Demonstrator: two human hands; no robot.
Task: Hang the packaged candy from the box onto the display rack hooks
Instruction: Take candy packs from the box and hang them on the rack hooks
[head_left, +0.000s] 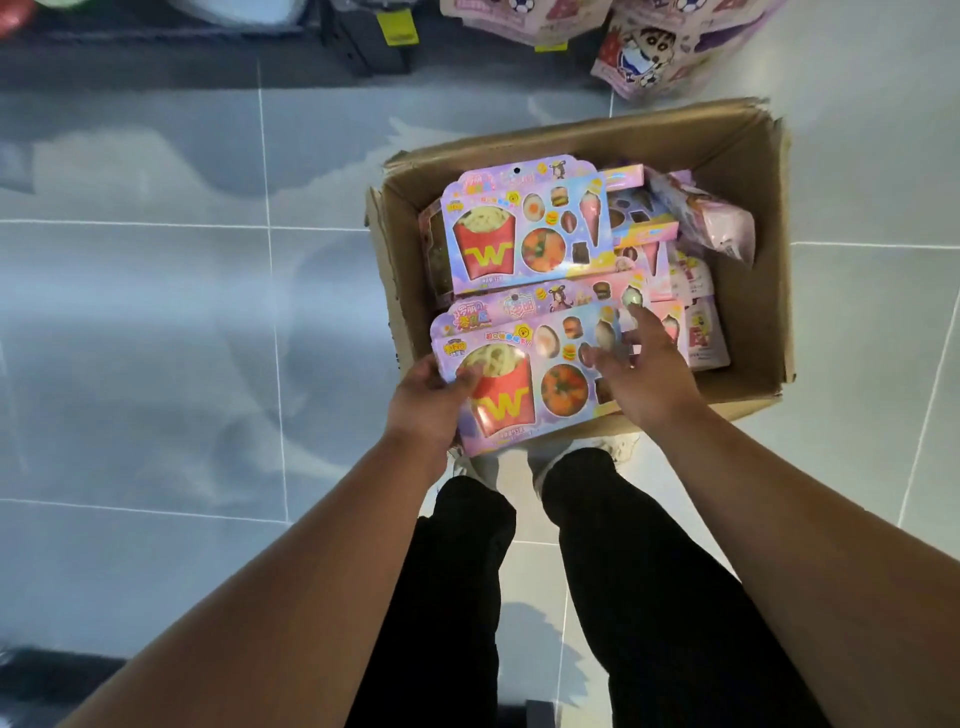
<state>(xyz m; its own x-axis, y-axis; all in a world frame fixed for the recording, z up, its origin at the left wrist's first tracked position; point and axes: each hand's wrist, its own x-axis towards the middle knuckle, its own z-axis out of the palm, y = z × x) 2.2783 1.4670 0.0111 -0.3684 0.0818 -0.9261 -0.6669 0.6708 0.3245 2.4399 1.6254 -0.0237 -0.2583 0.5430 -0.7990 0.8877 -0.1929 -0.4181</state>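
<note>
Both bare forearms reach forward over my two legs in black trousers (649, 597), which stand on pale grey floor tiles (156, 312). One open cardboard box (743, 150) sits on the floor just ahead of my feet.

Two flat pastel candy packs, each printed with a red fries carton, lie uppermost in it. Edges of more such packs show beneath them to the right, too overlapped to count, beside a few pink pouches (698, 332) against the right wall.

The nearer pack (524, 364) reaches past the box's near edge. My left hand (428, 402) grips its lower left corner, thumb on the front. My right hand (647, 376) is relaxed, fingers spread, over the pack's right end; I cannot tell whether it touches. The hands are apart, with the pack between them. The farther pack (524, 228) lies behind it on the pile, its hang hole toward the far wall.

Bare floor spreads wide to the left of the box. Pink cartoon-printed bags (654, 52) sit close beyond its far right corner.
</note>
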